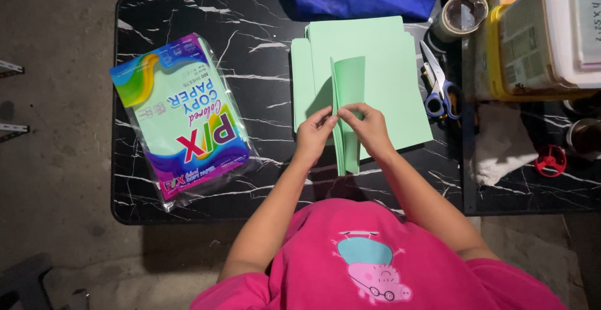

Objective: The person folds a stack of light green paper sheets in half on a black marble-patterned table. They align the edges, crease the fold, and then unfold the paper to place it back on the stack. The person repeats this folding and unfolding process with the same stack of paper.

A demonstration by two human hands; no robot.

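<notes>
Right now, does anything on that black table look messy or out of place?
Little stands out. The green paper stack is slightly fanned, its edges uneven. The scissors lie beside it, and both hands pinch a folded green sheet.

paper pack (pixel 181 119) left of paper stack (pixel 388 78), scissors (pixel 438 87) right, on table (pixel 263 185)

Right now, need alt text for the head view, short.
Seen from above, a person's left hand and right hand fold a green paper sheet over a green paper stack on a black marbled table, paper pack left, scissors right.
</notes>
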